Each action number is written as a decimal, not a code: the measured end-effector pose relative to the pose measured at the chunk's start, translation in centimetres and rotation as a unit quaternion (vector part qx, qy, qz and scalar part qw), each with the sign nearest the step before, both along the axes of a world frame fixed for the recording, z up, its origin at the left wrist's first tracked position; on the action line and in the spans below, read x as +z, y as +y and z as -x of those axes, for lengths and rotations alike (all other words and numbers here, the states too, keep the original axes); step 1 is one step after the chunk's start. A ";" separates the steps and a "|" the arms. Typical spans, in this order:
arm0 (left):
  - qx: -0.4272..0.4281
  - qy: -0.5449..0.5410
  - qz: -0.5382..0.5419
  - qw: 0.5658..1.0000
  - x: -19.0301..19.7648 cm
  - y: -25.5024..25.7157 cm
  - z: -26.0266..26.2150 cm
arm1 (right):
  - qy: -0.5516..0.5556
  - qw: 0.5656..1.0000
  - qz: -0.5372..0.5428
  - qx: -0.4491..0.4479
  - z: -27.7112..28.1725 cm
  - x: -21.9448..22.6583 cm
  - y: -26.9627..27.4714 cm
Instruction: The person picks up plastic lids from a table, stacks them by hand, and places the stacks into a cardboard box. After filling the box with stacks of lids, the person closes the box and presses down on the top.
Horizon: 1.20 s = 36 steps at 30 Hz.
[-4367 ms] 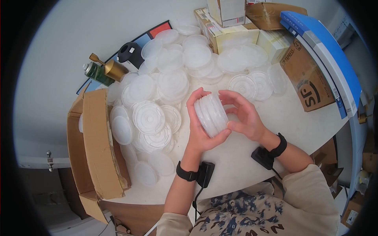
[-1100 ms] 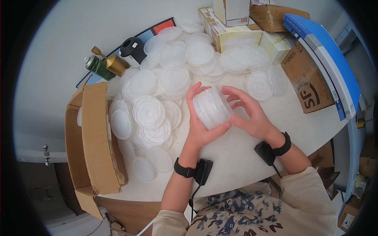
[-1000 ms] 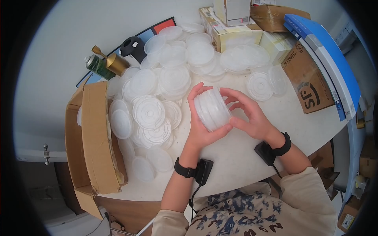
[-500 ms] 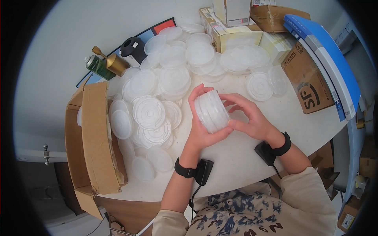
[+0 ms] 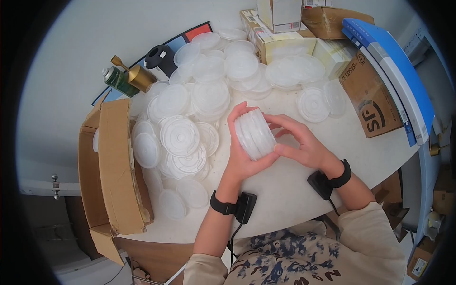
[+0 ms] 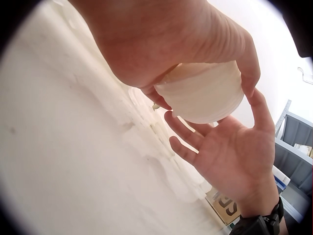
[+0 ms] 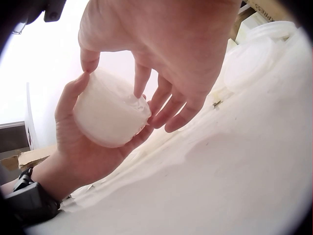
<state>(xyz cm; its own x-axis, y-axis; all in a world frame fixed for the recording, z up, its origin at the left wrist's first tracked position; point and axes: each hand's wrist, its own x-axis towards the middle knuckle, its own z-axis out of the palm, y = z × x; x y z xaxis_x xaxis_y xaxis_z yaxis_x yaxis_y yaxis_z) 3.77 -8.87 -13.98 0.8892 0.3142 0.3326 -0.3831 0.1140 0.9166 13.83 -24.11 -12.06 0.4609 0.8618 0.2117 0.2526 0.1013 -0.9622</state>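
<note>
A stack of round, translucent white plastic lids (image 5: 255,135) is held on edge, tilted, above the table. My left hand (image 5: 241,160) grips it from the left, with the thumb along the near side and the fingers round the far side. From the right, my right hand (image 5: 306,148) pinches the stack's outer face near its rim between thumb and fingertips. The right wrist view has both thumbs meeting at the edge of the stack (image 7: 108,113). In the left wrist view the right palm (image 6: 234,152) faces the stack, its other fingers spread off it.
Loose lids (image 5: 180,136) cover the table's left and back. A ribbed lid (image 5: 313,104) lies right of the hands. An open cardboard box (image 5: 116,166) stands at the left edge. Boxes (image 5: 285,47), an SF carton (image 5: 370,97) and blue files (image 5: 392,71) line the back and right.
One ribbed lid seen at the right back 4.4 s ago is gone from there, and the held stack looks thicker. Since then, both hands have stayed round the stack, shifting it slightly.
</note>
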 end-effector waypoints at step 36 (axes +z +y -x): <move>0.029 0.010 0.050 0.998 -0.5 0.7 -0.2 | -0.340 0.824 0.268 -0.366 -4.1 -0.5 -2.2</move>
<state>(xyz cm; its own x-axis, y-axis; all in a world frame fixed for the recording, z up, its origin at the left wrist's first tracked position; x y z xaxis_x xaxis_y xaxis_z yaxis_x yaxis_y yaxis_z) 3.95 -8.17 -14.53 0.8753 0.3953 0.2786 -0.3728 0.1843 0.9094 17.92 -26.27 -12.58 0.8305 0.4590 0.3155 0.5563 -0.7113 -0.4296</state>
